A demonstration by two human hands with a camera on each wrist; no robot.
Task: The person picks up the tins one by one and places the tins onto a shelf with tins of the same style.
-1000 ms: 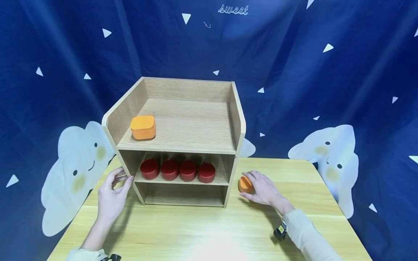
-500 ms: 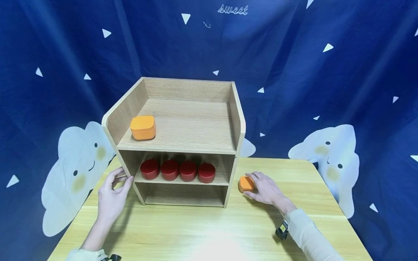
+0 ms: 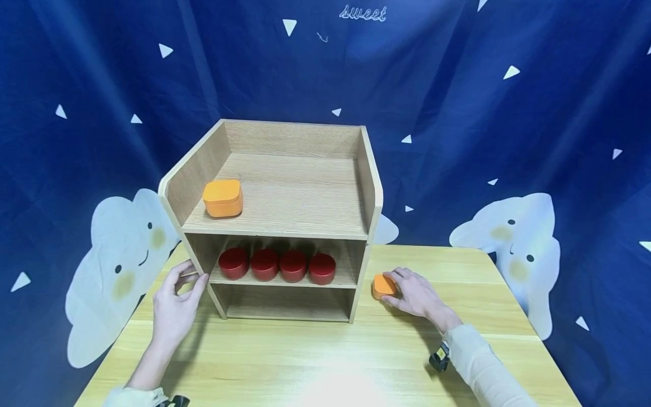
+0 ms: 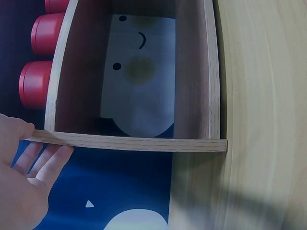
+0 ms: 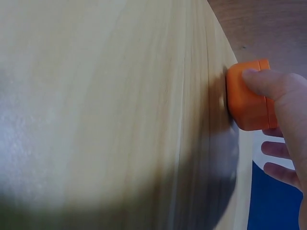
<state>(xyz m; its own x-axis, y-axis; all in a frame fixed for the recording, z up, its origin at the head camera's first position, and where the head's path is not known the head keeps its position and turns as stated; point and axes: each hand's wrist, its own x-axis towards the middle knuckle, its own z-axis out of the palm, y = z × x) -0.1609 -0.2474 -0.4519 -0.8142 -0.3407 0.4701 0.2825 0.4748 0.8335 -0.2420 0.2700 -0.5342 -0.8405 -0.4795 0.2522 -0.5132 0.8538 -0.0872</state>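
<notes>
In the head view a small orange lidded box [image 3: 383, 286] rests on the table to the right of the wooden shelf unit [image 3: 295, 232]. My right hand [image 3: 414, 294] grips this box from its right side. The right wrist view has the thumb [image 5: 261, 82] pressed on the box's near face, with the other fingers partly hidden behind it. My left hand [image 3: 175, 305] holds the unit's left side panel [image 4: 139, 143] at its front edge, thumb on one face and fingers on the other. A second orange box [image 3: 224, 199] sits at the left of the top shelf.
Several dark red round tins [image 3: 264, 264] stand in a row on the middle shelf. The unit stands on a light wooden table [image 3: 285, 362]. Behind it hangs a blue curtain [image 3: 432, 68] with white triangles and clouds.
My right hand has shifted slightly to the right, and more of the orange box's top shows beside its fingers. The left hand keeps its hold on the panel.
</notes>
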